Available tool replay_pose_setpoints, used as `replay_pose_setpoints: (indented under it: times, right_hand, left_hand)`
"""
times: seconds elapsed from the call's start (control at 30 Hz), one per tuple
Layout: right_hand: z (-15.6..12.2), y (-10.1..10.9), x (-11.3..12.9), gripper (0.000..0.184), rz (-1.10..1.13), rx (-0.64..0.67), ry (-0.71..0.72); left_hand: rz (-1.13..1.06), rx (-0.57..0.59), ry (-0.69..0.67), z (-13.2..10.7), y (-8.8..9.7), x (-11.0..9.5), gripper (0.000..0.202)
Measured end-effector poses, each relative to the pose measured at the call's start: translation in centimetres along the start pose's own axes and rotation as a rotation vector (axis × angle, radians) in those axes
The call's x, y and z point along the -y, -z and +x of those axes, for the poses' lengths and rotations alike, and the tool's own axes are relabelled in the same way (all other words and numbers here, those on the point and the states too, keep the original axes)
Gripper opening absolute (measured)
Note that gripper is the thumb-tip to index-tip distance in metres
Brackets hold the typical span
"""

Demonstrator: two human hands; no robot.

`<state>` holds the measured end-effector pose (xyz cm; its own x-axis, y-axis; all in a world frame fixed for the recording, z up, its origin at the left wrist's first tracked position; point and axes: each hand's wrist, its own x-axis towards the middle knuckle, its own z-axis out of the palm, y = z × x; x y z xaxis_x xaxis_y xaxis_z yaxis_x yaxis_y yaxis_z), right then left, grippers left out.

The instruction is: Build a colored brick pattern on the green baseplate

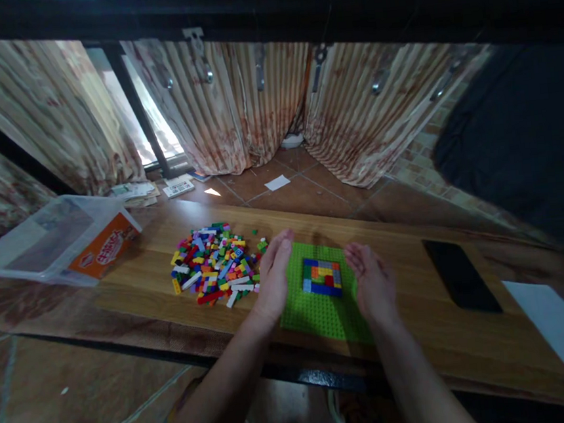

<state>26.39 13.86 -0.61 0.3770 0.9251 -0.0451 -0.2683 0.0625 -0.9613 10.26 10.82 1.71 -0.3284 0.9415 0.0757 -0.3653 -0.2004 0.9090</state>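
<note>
A green studded baseplate (311,324) lies on the wooden board, and a small square build of coloured bricks (322,277) sits near its middle. Blue bricks form much of its outer ring, with yellow, orange, red and green ones inside. Over the plate's left edge is my left hand (274,278), fingers stretched forward, palm turned inward, holding nothing. My right hand (373,282) is at the right edge, its palm facing the build and its fingers extended, slightly curled. Neither hand touches the build. Left of my left hand spreads a pile of loose toy bricks (217,263).
At the far left stands a clear plastic bin (61,234) with an orange label. On the right lie a black phone-like slab (460,275) and a white sheet of paper (560,319). The wooden board (156,242) has a front edge near my forearms. Curtains (273,107) hang behind.
</note>
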Motion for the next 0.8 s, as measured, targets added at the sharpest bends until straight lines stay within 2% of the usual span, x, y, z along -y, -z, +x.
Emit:
replay_pose_setpoints:
  times: [0.13, 0.27, 0.33, 0.6, 0.8]
  right_hand:
    - [0.7, 0.5, -0.1, 0.034, -0.293, 0.009, 0.123]
    - [1.3, 0.9, -0.5, 0.032, -0.75, 0.184, 0.191]
    - [1.5, 1.2, -0.6, 0.033, -0.87, 0.243, 0.2]
    - [1.9, 1.6, -0.3, 0.04, -0.936, 0.373, 0.176]
    - [1.8, 1.2, 0.2, 0.038, -1.097, 0.418, 0.246]
  left_hand:
    - [-0.017, -0.135, 0.038, 0.8, 1.2, -2.3, 0.038]
    - [-0.001, -0.235, 0.096, 1.3, 2.2, -3.6, 0.033]
    - [0.019, -0.263, 0.093, 1.6, 2.8, -4.0, 0.03]
    - [0.106, -0.303, 0.108, 2.9, 6.0, -5.3, 0.034]
    - [0.166, -0.282, 0.113, 3.0, 6.2, -5.5, 0.036]
